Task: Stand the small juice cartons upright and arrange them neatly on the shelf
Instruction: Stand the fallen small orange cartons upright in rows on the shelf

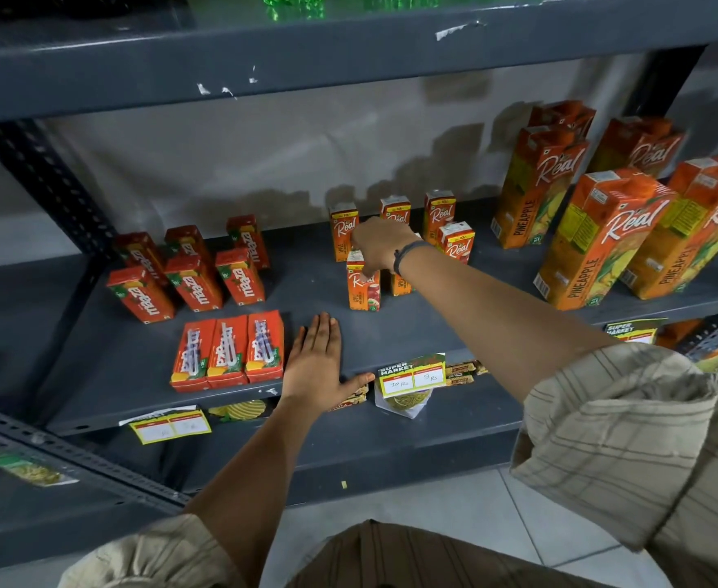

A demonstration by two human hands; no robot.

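Several small orange Real juice cartons stand upright mid-shelf. My right hand (377, 247) reaches over them, fingers gripping the top of the front small Real carton (364, 286), which stands upright. Another small carton (400, 283) is partly hidden behind my wrist. Three more stand in a back row (343, 236), and one stands to the right (457, 247). My left hand (318, 362) rests flat and open on the grey shelf (136, 354). Beside it lie three Maaza cartons (228, 352) flat on their backs. Several upright Maaza cartons (192, 282) stand behind them.
Tall Real pineapple cartons (595, 239) crowd the right end of the shelf. Yellow price tags (412, 375) hang on the shelf's front edge. The shelf above (349, 48) overhangs. Snack packets (238, 409) sit on the shelf below.
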